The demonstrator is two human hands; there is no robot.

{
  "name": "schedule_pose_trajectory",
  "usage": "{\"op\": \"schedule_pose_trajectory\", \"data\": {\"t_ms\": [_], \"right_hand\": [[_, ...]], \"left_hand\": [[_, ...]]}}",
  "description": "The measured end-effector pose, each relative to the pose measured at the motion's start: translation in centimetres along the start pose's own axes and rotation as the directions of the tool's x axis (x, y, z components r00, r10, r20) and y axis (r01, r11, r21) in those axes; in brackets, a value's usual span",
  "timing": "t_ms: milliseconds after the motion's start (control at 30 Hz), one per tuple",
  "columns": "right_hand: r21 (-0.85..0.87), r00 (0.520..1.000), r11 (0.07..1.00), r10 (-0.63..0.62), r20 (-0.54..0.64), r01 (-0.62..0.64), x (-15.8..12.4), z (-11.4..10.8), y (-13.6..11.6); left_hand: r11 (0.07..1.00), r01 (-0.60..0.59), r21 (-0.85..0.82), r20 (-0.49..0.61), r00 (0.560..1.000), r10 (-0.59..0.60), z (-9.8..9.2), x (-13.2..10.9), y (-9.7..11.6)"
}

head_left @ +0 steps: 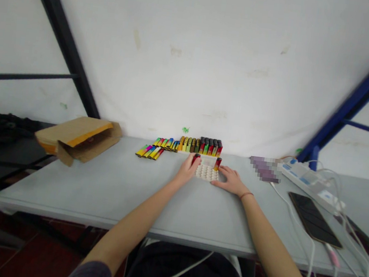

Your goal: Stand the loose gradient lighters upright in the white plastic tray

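Tray (206,173) of pale, pocketed make lies flat on the grey table (126,185), between the two hands and just ahead of the wrists. The left hand (186,169) is at its left edge, closed around a dark-topped red lighter (196,157) that it holds roughly upright. The right hand (231,180) lies at the opposite edge, fingers loosely spread and thumb reaching along the near right corner; it grips nothing that shows. A second red-and-yellow lighter (217,164) stands upright at the tray's right side, close to the right fingertips; whether they touch it I cannot tell. Most of the tray's pockets between the hands are unfilled.

Just beyond the tray, two blocks of lighters stand upright side by side near the wall: a yellowish block (188,145) on the left and a black-topped, multicoloured block (210,147) on the right. Loose lighters (149,152) lie on their sides to the left of these, in two rough rows. Farther left sits an open cardboard box (80,133). Well to the right of the hands are a dark phone (315,219) and a white power strip (312,184) with cables.
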State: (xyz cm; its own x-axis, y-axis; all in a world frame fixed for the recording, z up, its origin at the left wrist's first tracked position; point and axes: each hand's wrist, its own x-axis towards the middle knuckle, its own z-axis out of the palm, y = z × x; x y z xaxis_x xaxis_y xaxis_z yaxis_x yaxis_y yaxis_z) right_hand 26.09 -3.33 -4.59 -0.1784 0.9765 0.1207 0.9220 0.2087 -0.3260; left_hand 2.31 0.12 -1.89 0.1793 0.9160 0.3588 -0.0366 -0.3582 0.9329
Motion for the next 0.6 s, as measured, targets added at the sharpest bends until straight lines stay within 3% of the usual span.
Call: {"op": "schedule_pose_trajectory", "data": {"t_ms": [100,233,367,600], "right_hand": [[0.007,1.000,1.000,-0.008,-0.009,0.008,0.0,0.0,0.0],[0.007,1.000,1.000,-0.012,-0.019,0.012,0.0,0.2,0.1],[0.018,0.999,0.999,-0.027,-0.028,0.027,0.0,0.2,0.0],[0.014,0.999,0.999,-0.031,-0.032,0.031,-0.1,0.2,-0.2]], "left_hand": [[0.976,-0.168,0.138,0.020,0.986,0.167,0.5,0.7,0.4],[0.987,-0.111,0.118,0.151,0.984,0.093,2.4,1.9,0.0],[0.996,-0.039,0.077,0.211,0.977,0.022,4.3,2.4,-1.1],[0.961,-0.141,0.240,0.223,0.971,0.087,4.7,2.0,-1.4]]}}
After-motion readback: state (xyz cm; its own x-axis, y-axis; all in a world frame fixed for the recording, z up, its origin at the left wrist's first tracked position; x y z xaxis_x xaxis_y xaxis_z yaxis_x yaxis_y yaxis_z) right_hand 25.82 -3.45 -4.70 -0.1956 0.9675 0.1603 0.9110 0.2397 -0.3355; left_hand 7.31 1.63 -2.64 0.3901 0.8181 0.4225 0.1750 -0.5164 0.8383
